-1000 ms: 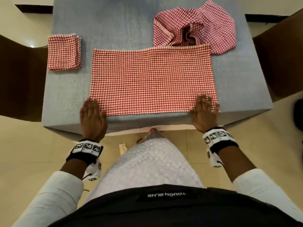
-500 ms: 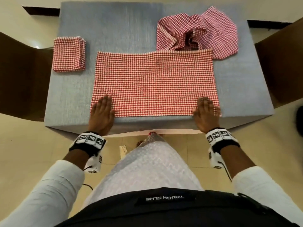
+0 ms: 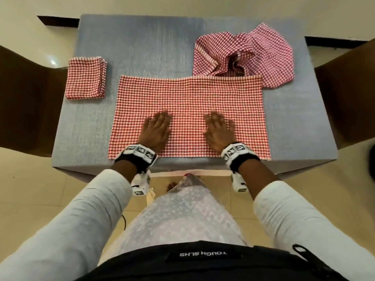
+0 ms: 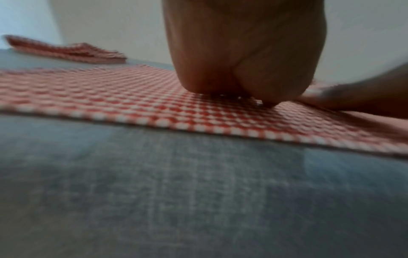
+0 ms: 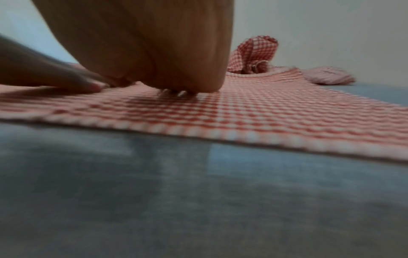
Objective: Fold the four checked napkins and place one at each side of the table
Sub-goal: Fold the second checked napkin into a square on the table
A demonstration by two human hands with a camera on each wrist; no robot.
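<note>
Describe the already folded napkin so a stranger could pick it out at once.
Start at the grey table and go to its left edge. The folded napkin lies there alone, a small thick red-checked square. Unlike the flat napkin under both hands and the crumpled heap, it is compact and untouched.

Overhead head view, low wrist views
</note>
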